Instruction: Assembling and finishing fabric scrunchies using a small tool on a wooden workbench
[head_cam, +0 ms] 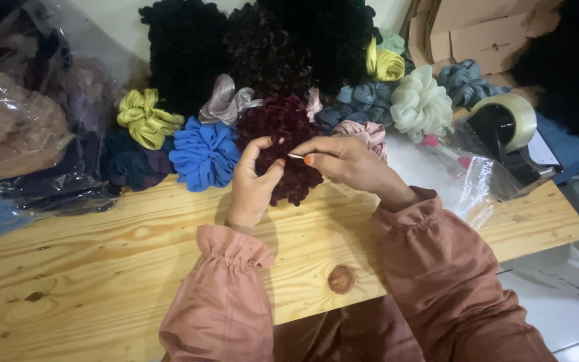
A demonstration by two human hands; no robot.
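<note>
Resting on a low pine table [102, 268], a heap of fabric scrunchies spreads across the far edge. On the left, clear plastic bags [21, 127] hold bunched fabric pieces in tan, dusty pink and dark blue, their mouths crumpled so the contents show only as soft lumps. At the top right stand folded cardboard boxes [484, 33]; what is in them cannot be seen. Just below them sits a black tape dispenser [507, 131] loaded with a roll of clear tape, and an empty-looking clear bag [477, 181] lies crumpled beside it.

Both hands meet over a dark maroon velvet scrunchie [283, 144], which lies on the table between a royal blue scrunchie [202, 154] and a dusty pink one [366, 134]. The left hand [252, 184] is curled nearly closed, thumb and fingers pinching the maroon fabric from the near side. The right hand [346, 161] is also mostly closed, its thumb and forefinger nipped together on a thin, pale, needle-like item [295, 156] that points toward the left thumb; it is too small to say exactly what it is. Both wrists wear gathered rust-pink sleeves [236, 288].

Behind lie a mustard yellow scrunchie [145, 117], a silvery satin one [226, 100], a pale mint one [420, 104] and large black fluffy ones [263, 47].
</note>
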